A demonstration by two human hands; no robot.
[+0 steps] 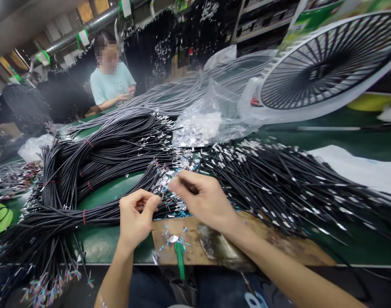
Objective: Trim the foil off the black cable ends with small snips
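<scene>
My left hand (138, 219) is closed in a pinch. A short dark cable end (161, 196) shows at its thumb and forefinger. To its right, my right hand (205, 200) is closed too, thumb and fingers together. Its fingertips are slightly smeared, and what lies between them cannot be made out. Both hands are above the near part of a bundle of black cables (102, 214) tied with red bands. Behind the fingertips lies a heap of silvery foil scraps and bright wire ends (165, 177).
A second pile of black cables (279, 184) spreads to the right, below a fan (317, 70). A clear plastic bag (201, 124) and grey cables (182, 92) lie farther back. A worn board (165, 250) with a green-handled tool (180, 259) is nearest me. Across the table sits a person (111, 85).
</scene>
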